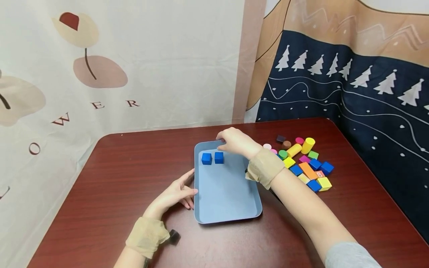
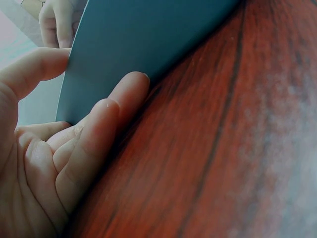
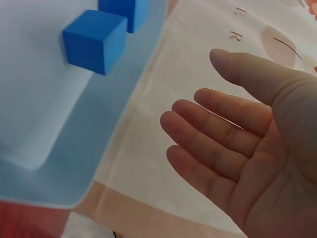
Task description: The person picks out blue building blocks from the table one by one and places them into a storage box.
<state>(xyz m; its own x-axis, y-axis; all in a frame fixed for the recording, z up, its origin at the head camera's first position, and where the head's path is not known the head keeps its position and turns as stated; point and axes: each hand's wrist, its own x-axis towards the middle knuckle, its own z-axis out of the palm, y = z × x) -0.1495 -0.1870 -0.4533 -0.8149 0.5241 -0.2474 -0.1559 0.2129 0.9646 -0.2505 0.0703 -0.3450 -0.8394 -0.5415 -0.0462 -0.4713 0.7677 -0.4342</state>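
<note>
A blue-grey rectangular tray lies on the table, with two blue cubes side by side near its far left corner. My left hand is at the tray's left side; its thumb touches the rim and its relaxed fingers rest along the outer wall. Over the tray's far end hovers my right hand, just beyond the cubes. In the right wrist view its palm and loosely bent fingers hold nothing, with the thumb apart from them.
Right of the tray, partly behind my right forearm, spreads a pile of coloured blocks, including an orange block, a yellow cylinder and several blue cubes. Printed cloth hangs behind the dark red wooden table.
</note>
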